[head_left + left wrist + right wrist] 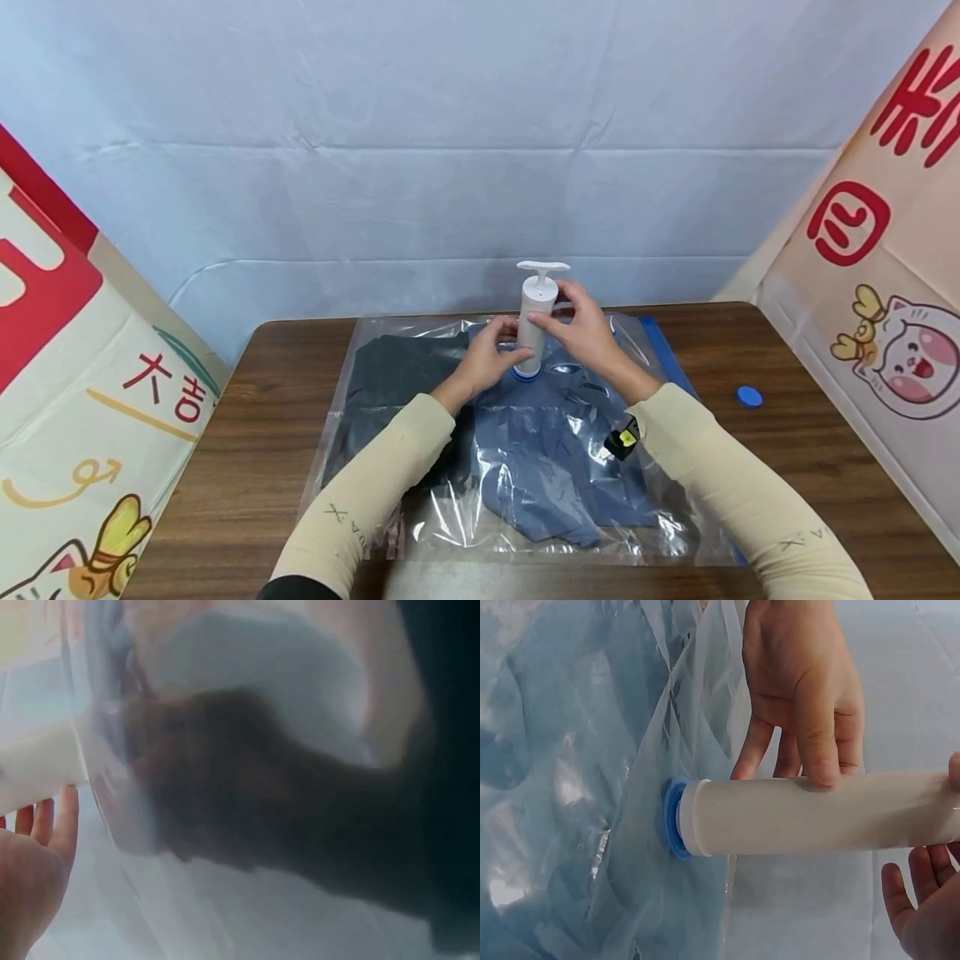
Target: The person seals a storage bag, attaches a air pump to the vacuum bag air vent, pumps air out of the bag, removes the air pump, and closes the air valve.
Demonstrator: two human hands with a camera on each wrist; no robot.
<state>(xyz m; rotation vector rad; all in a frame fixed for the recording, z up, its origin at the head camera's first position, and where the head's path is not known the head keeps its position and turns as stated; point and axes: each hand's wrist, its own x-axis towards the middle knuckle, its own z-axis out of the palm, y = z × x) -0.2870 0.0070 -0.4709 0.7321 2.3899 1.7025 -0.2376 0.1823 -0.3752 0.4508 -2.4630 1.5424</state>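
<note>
A white hand pump with a T-shaped handle stands nearly upright on the blue valve of a clear vacuum storage bag. Low on the barrel, my left hand holds the pump between thumb and fingers. Higher up, just under the handle, my right hand grips it from the other side. Inside the bag lie folded blue-grey cloth and dark cloth. Clear film and its reflections fill most of the left wrist view.
A blue round cap lies on the brown wooden table, right of the bag. The bag's blue edge strip runs along its right side. A pale cloth backdrop hangs behind the table, with printed sheets at both sides.
</note>
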